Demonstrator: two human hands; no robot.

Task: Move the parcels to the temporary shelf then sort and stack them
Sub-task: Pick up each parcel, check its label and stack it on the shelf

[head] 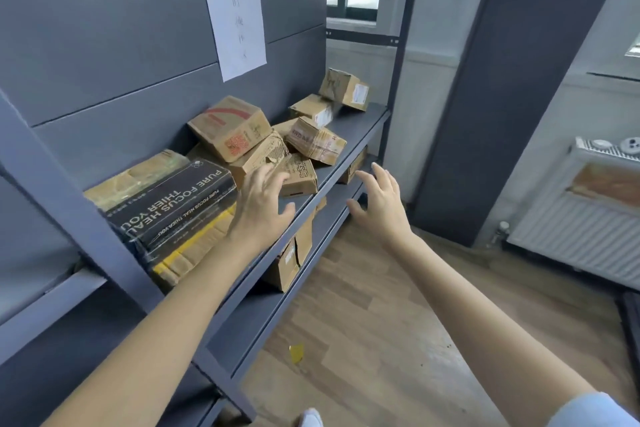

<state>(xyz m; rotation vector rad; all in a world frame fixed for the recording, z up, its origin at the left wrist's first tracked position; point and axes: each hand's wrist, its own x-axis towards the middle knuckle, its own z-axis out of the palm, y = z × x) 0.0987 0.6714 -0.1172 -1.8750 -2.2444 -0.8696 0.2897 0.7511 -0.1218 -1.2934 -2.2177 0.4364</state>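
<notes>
**Both hands spread over a loose heap of parcels on the shelf**

Nearest, the left hand (261, 199) reaches over the shelf edge (332, 166) with fingers spread and relaxed, holding nothing; its fingertips hover at a small brown carton (299, 177). The right hand (381, 199) hangs just off the shelf front, also spread and empty.

Left of the left hand lies a black box printed "PURE FOCUS" (173, 201), resting on a yellow-taped flat parcel (187, 256). Just beyond the fingers the cartons lie tilted against each other: a red-printed box (230, 128) on top, a tape-wrapped box (317, 142) to its right. Farthest off, two small boxes (343, 88) lean at the shelf's far end.

These look light, stiff cardboard, dented at corners, the tape likely slick. I would take each by opposite side faces, one hand each side, lifting the top ones first so the heap does not slide.

The lower shelf (277, 308), beneath both hands, holds more cartons (289, 263)
</notes>
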